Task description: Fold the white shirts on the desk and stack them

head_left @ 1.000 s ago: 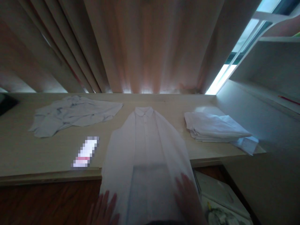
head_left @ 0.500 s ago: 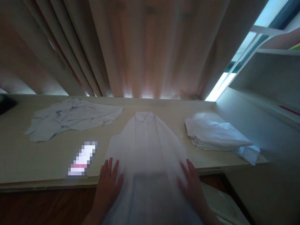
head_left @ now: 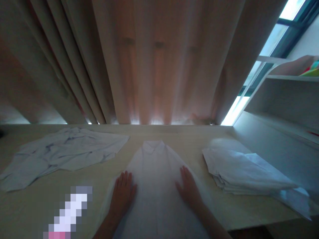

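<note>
- Both hands have slid up the white shirt (head_left: 154, 186) toward its collar since half a second ago; the view now sits closer in over the bench (head_left: 189, 146).
- Left hand (head_left: 122, 196) flat, fingers spread, palm down on the shirt's left side; holds nothing.
- Right hand (head_left: 189, 191) flat, fingers loosely together, pressing the shirt's right side; holds nothing.
- Crumpled pale blue shirt (head_left: 62, 154) lies spread to the left, apart from the white one.
- Stack of folded white clothes (head_left: 244, 172) to the right, near a white shelf unit (head_left: 281, 99).
- Curtain (head_left: 154, 63) hangs behind the bench.
- Nothing lies between the hands and the collar.
- White shirt is centred on the bench, long axis running from the person toward the curtain, collar at the far end.
</note>
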`<state>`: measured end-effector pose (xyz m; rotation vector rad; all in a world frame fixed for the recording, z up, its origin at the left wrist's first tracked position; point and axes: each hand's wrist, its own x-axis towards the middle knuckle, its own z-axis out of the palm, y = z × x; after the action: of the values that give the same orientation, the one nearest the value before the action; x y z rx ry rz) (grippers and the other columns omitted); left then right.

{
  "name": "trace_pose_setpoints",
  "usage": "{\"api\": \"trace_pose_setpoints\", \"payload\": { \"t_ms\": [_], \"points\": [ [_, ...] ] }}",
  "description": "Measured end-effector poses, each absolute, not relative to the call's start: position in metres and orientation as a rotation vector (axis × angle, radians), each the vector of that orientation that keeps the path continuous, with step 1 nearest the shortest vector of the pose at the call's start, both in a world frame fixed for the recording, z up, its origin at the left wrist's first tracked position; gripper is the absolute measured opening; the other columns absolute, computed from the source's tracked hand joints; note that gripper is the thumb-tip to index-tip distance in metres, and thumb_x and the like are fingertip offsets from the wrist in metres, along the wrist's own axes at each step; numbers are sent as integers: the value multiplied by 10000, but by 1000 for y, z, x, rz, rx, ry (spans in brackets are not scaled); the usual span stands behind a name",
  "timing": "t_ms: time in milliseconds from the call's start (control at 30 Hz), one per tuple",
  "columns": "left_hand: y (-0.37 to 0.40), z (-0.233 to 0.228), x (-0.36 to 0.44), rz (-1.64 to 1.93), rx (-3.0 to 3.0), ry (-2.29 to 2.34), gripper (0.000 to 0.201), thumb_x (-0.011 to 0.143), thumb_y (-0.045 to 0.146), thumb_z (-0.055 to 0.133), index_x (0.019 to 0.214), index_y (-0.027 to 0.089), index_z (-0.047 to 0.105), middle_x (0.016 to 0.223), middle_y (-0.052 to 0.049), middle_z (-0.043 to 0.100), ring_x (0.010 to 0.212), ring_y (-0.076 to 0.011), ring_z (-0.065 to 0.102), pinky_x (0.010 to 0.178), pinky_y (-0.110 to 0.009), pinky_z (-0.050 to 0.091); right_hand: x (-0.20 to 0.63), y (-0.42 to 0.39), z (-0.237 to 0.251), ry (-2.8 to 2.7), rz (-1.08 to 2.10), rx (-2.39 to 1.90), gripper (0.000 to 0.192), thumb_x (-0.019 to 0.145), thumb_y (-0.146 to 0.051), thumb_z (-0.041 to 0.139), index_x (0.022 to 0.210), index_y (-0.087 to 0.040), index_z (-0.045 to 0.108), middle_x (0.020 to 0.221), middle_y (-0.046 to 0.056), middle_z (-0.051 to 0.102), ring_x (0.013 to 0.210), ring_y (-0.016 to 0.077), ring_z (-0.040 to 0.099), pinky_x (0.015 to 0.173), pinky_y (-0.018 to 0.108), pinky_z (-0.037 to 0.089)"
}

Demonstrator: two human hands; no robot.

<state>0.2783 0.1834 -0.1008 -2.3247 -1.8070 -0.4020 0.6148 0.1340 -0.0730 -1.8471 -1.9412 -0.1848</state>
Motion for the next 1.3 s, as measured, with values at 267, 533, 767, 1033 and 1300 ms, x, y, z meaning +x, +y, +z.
{"api": "trace_pose_setpoints", "payload": {
  "t_ms": [267, 533, 767, 1033, 1300],
  "points": [
    [194, -120, 271, -220, -2270, -1903, 583, 866, 484, 320, 1348, 172, 423, 1408, -176, 420, 1331, -334, 323, 1098, -520, 184, 621, 165, -114, -2034, -104, -2165, 601, 874, -495, 392, 1362, -145, 431, 1441, 197, 343, 1336, 346, 286, 1084, 513, 190],
    [216, -106, 280, -108, -2267, -1876, 590, 870, 486, 302, 1360, 172, 404, 1426, -190, 384, 1328, -361, 315, 1086, -514, 185, 616, 171, -101, -2048, -92, -2232, 644, 884, -527, 348, 1391, -131, 383, 1459, 199, 308, 1347, 348, 256, 1086, 510, 152],
    [167, -103, 281, -171, -2371, -1859, 563, 880, 436, 290, 1345, 147, 421, 1431, -169, 391, 1356, -317, 282, 1110, -512, 166, 601, 128, -84, -2060, -139, -2091, 672, 891, -509, 343, 1414, -88, 322, 1489, 182, 248, 1385, 312, 159, 1112, 484, 148],
    [89, -117, 268, -189, -2396, -1891, 540, 878, 452, 312, 1349, 212, 419, 1445, -140, 381, 1358, -318, 283, 1088, -553, 195, 586, 61, -97, -2185, 54, -2021, 594, 875, -422, 424, 1389, -127, 381, 1467, 177, 297, 1362, 315, 235, 1100, 499, 200],
    [66, -88, 270, -265, -2417, -1853, 535, 898, 390, 313, 1358, 130, 394, 1437, -190, 370, 1359, -311, 285, 1096, -521, 224, 573, 40, -70, -2179, 66, -1931, 603, 895, -428, 404, 1404, -111, 340, 1487, 183, 251, 1382, 293, 183, 1108, 478, 187]
  ]
}}
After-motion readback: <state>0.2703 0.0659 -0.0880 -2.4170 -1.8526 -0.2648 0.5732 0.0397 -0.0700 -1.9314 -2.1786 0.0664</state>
